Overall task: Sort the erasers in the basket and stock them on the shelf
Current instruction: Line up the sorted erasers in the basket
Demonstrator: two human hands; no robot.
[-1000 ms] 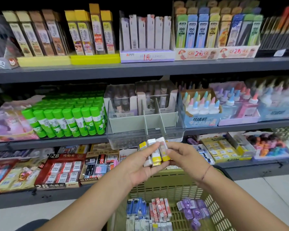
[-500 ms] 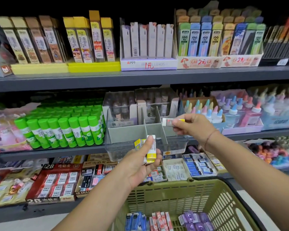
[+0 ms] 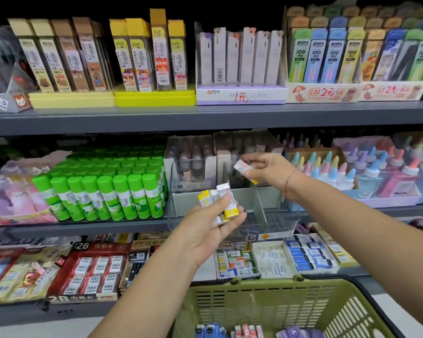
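Erasers (image 3: pixel 248 332) low in basket (image 3: pixel 266 285), blue, red and purple packs side by side, open room above them. Further up, left hand (image 3: pixel 205 230) curled round a bundle (image 3: pixel 226 202) of yellow-and-white ones, long axes roughly upright, just before bin's (image 3: pixel 274 220) near rim. Beyond, right hand (image 3: pixel 269 169) pinching one eraser (image 3: pixel 241 166) above bin, apart from dividers, long axis slanting down to the right; compartment below unclear.
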